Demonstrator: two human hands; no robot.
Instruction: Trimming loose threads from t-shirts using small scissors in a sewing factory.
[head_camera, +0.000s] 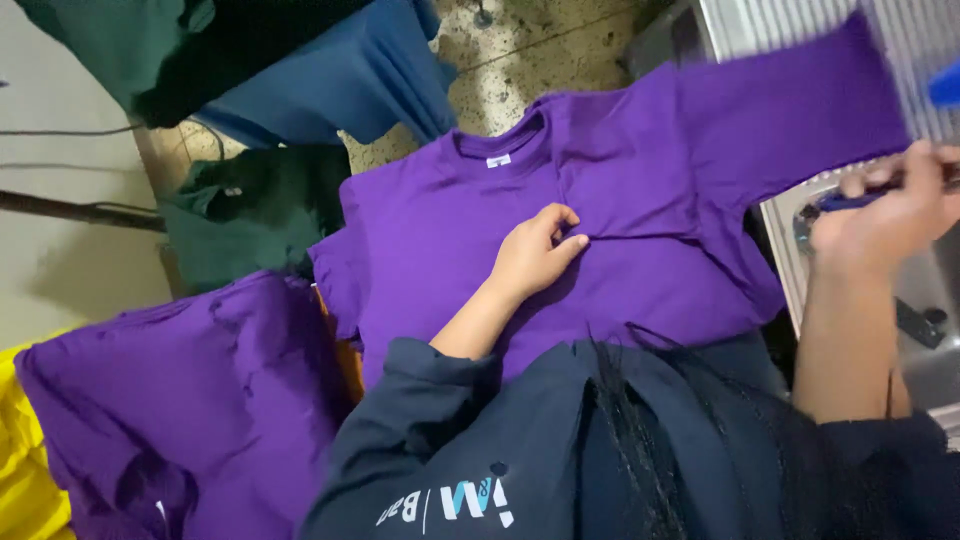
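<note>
Head view, left to right: we saw a yellow cloth (25, 470) at the far left edge, then a pile of purple shirts (170, 400) lying rumpled beside it. Above that sat a green garment (255, 205), and further up a blue garment (340, 75) and another dark green one (110, 40) draped over the speckled floor (530, 60). In the middle we had the purple T-shirt (640, 200) spread flat, collar with its white tag pointing up-left, one sleeve stretched out toward the upper right over a ribbed metal surface (800, 25). Our left hand (535, 255) rested on the shirt's chest area, fingers loosely curled, thumb and forefinger pinching a small fold of the fabric. Our dark navy sleeves filled the bottom of the frame. At the right, our right hand (890, 215) was closed around a dark blue pen-like tool (850, 200), held just past the shirt's right edge, over a metal tray (790, 250). The hands were well apart, left on the shirt, right off it. A blurred blue object (945, 85) showed at the right edge; we could not tell what it was.
</note>
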